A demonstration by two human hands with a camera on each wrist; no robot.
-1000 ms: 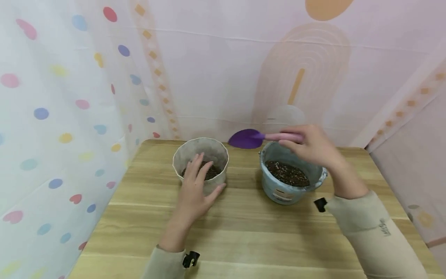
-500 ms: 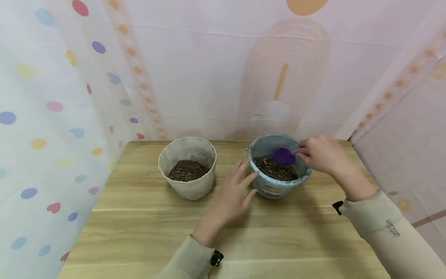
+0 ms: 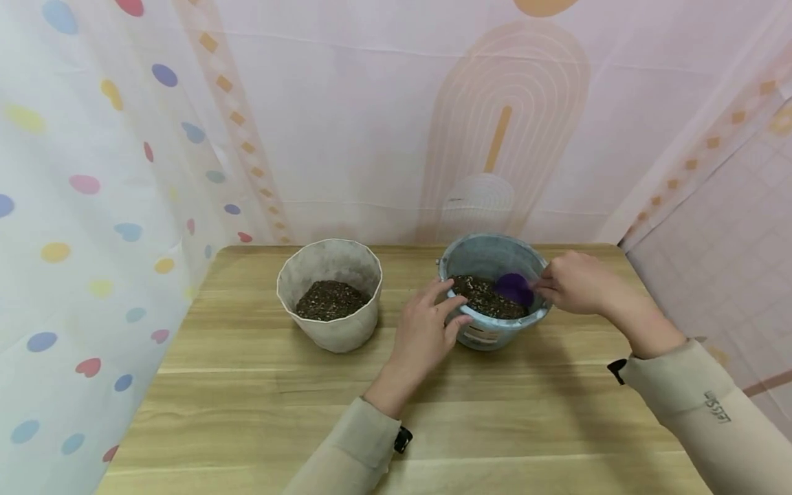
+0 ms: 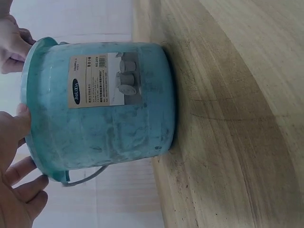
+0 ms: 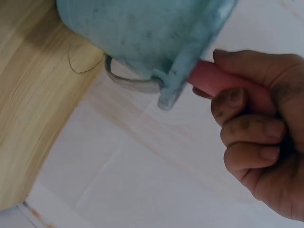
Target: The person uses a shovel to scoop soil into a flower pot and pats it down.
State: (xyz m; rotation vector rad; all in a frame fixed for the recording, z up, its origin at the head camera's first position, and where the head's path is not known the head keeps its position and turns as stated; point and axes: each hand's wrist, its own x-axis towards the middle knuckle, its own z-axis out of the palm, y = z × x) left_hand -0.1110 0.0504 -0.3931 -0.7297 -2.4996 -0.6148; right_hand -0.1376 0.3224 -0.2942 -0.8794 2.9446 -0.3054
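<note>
My right hand [image 3: 578,282] holds a small garden trowel by its pink handle [image 5: 216,83]. Its purple blade [image 3: 513,289] is down in the dark soil [image 3: 485,299] of a blue bucket [image 4: 104,137], at the right side, and the tip is hidden. My left hand [image 3: 427,330] holds the bucket's near left rim, thumb against the outer wall, fingertips at the edge. To the left stands a whitish plant pot [image 3: 340,335] with a mound of soil [image 3: 331,300] in it; no hand touches it.
Both containers stand on a wooden table [image 3: 247,412] near its back edge. A patterned cloth [image 3: 359,137] hangs behind and at the sides. The bucket has a label [image 4: 102,80] and a hanging handle [image 5: 133,83].
The trowel has come down from above the bucket's rim into its soil. My left hand has moved right from the plant pot to the bucket's rim. The head view has shifted slightly.
</note>
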